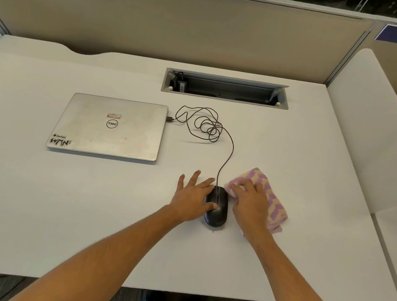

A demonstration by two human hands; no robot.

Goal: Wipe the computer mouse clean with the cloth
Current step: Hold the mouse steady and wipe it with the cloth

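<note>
A black wired computer mouse (pixel 217 210) lies on the white desk (pixel 50 203) just in front of me. My left hand (pixel 193 197) rests against its left side, fingers spread, thumb on its top. My right hand (pixel 251 204) lies on a purple and cream patterned cloth (pixel 275 206), pressing it against the mouse's right front side. The cloth spreads out to the right of the hand. The mouse's cable (pixel 207 125) runs back in loose loops.
A closed silver laptop (pixel 110 126) lies at the left, with the mouse cable plugged into its right side. A cable box (pixel 225 88) is sunk into the desk at the back. A white divider (pixel 371 127) stands on the right, and partition panels behind.
</note>
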